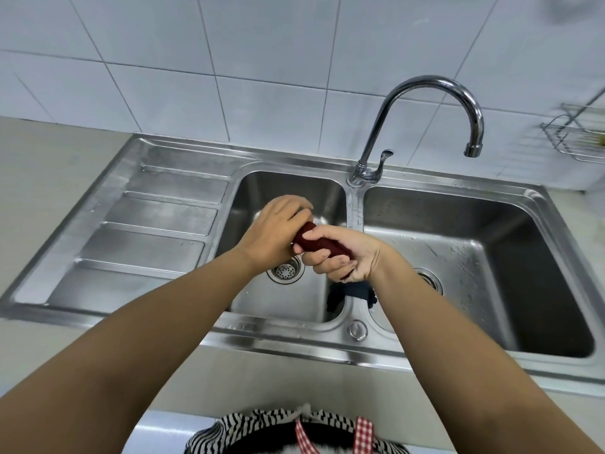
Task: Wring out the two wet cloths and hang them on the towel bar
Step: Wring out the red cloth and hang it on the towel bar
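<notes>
A dark red cloth (319, 243) is twisted into a tight roll over the left sink basin (288, 191). My left hand (273, 232) grips its far end and my right hand (343, 253) grips its near end, both closed around it. A dark blue cloth (355, 294) lies draped over the divider between the two basins, just below my right wrist and partly hidden by it. No towel bar is in view.
A chrome gooseneck faucet (425, 103) rises behind the divider, its spout over the right basin (474, 257). A ribbed drainboard (147, 224) lies to the left. At the right edge a wire rack (576, 136) hangs on the tiled wall.
</notes>
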`<state>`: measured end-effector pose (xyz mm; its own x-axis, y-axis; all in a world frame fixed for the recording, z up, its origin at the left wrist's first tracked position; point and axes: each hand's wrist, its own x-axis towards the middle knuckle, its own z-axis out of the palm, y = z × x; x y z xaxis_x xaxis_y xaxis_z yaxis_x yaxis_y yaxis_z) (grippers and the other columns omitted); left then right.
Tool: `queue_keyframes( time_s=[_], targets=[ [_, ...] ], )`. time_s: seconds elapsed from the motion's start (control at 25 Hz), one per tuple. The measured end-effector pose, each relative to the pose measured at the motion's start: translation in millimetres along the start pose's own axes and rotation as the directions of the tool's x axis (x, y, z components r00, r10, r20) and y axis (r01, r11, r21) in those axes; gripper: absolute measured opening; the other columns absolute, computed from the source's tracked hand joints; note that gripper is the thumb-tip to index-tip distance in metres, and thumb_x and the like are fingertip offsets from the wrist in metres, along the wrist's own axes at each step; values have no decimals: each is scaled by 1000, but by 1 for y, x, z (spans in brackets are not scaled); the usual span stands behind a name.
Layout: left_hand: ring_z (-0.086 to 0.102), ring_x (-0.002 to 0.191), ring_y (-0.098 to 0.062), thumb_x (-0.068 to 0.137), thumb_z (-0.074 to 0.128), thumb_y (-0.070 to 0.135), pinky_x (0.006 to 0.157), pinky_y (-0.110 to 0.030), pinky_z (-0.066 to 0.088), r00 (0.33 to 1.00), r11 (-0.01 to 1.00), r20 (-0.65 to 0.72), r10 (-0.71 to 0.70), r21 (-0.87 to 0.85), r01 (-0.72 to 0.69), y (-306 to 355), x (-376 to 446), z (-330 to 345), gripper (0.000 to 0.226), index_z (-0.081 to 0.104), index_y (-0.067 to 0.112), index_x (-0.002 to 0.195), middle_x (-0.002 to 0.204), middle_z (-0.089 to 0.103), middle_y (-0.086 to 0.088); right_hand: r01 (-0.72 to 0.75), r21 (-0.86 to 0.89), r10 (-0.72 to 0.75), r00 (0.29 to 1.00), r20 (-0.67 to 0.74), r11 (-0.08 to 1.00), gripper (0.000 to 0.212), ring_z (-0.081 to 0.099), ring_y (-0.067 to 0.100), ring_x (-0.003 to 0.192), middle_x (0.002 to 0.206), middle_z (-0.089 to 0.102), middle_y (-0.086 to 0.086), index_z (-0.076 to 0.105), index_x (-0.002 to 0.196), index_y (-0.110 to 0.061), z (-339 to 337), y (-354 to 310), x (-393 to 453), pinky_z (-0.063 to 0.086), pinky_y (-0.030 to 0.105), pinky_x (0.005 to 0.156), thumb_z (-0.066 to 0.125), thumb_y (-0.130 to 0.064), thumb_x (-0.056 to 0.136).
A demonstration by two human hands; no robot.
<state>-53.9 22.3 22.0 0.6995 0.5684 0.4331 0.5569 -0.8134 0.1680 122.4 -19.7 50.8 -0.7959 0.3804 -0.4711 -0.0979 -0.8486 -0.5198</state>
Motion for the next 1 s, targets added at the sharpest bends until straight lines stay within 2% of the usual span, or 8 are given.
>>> queue_keyframes(
  time_s=[0.12, 0.24, 0.36, 0.52, 0.72, 0.8, 0.88, 1.0],
  targets=[
    [58, 79, -31, 78, 60, 7, 62, -42, 51, 997, 997, 69, 46, 54, -49, -3, 7, -12, 21, 51, 10, 96, 87, 60, -10, -40, -61, 39, 999, -21, 997, 25, 38, 0, 31, 54, 44, -4, 51, 90, -11, 4, -4, -1, 24, 11, 24, 68, -26, 81],
    [57, 84, -27, 86, 51, 8, 57, -38, 43, 957, 986, 291, 9, 157, -57, -17, 15, -28, 28, 46, 13, 112, 94, 57, -7, -78, -114, 58, 984, -168, 990, 15, 38, 0, 34, 54, 43, -6, 50, 84, -12, 2, -5, 3, 25, 10, 26, 54, -25, 91],
    [59, 82, -29, 91, 49, 13, 57, -36, 37, 869, 952, 495, 5, 264, -156, -23, 23, -37, 14, 47, 11, 104, 93, 56, -7, -229, -284, 118, 926, -358, 931, 29, 34, 1, 35, 51, 41, -7, 47, 67, -16, 4, -11, 11, 18, 11, 29, 52, -22, 95],
    [64, 87, -30, 91, 55, 34, 63, -32, 41, 760, 956, 621, -191, 295, -1, -27, 19, -26, 24, 56, 15, 106, 95, 65, -5, -572, -676, -127, 713, -690, 465, 29, 37, 13, 42, 52, 45, -2, 47, 64, -16, 7, -19, 33, 26, 19, 40, 63, -29, 84],
    [57, 63, -23, 76, 67, 34, 55, -29, 46, 561, 913, 737, -376, 191, 361, -27, 24, -3, 19, 61, 17, 82, 71, 59, -2, -709, -694, -675, 574, -464, -126, 17, 64, 30, 87, 86, 64, 2, 56, 95, -18, -3, -10, 53, 42, 32, 64, 56, -34, 89],
    [45, 46, -20, 77, 67, 24, 42, -24, 38, 463, 749, 794, -393, -15, 662, -23, 21, 1, 16, 57, 12, 79, 60, 50, -5, -702, -662, -748, 581, -321, -261, 22, 65, 33, 87, 95, 68, 6, 54, 105, -16, -12, -10, 52, 41, 34, 62, 54, -34, 92],
    [27, 37, -12, 82, 64, 16, 36, -17, 22, 369, 428, 864, -341, -207, 880, -17, 16, 0, 15, 49, 12, 83, 54, 38, -2, -672, -657, -767, 603, -219, -341, 19, 65, 32, 77, 88, 68, 5, 51, 100, -15, -19, -12, 50, 39, 33, 57, 51, -33, 94],
    [18, 36, -6, 88, 62, 17, 35, -16, 14, 331, 35, 924, -192, -331, 943, -11, 8, -3, 23, 43, 16, 77, 53, 30, 2, -645, -669, -790, 597, -141, -368, 18, 62, 29, 68, 78, 64, 1, 48, 94, -16, -23, -9, 50, 36, 32, 51, 51, -34, 94]
  ],
)
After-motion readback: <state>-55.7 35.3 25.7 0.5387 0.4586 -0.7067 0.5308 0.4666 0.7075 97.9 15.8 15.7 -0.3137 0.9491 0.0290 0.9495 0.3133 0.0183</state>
